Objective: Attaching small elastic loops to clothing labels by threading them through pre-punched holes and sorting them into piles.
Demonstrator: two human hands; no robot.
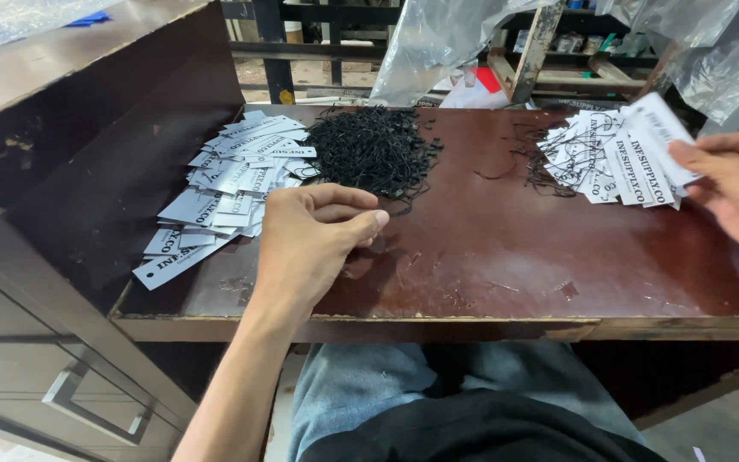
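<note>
The left hand (pixel 305 244) rests on the counter (pixel 489 265) with fingers curled in and thumb pressed to forefinger, a narrow grip; a thin black string (pixel 393 210) trails from the fingertips, though whether it is truly pinched cannot be told. The right hand (pixel 733 192) sits at the counter's right edge, its thumb and fingers closed on a white tag (pixel 660 137), whose long axis runs from upper left to lower right, the near end in the grip.

Just behind the left hand lies the heap of black strings (pixel 374 154), near the counter's back middle. Left of that heap a pile of loose tags (pixel 233 184) fans toward the counter's left front corner. At the counter's back right, touching the held tag, lies a stack of strung tags (pixel 605 158), their cords spilling to its left.

The counter is dark red-brown wood, scratched, chipped along its front edge. A dark cabinet (pixel 53 171) abuts its left side. Behind the counter hang clear plastic sheets (pixel 446 43) over a wooden frame (pixel 532 51). The person's lap lies below the counter's front.
</note>
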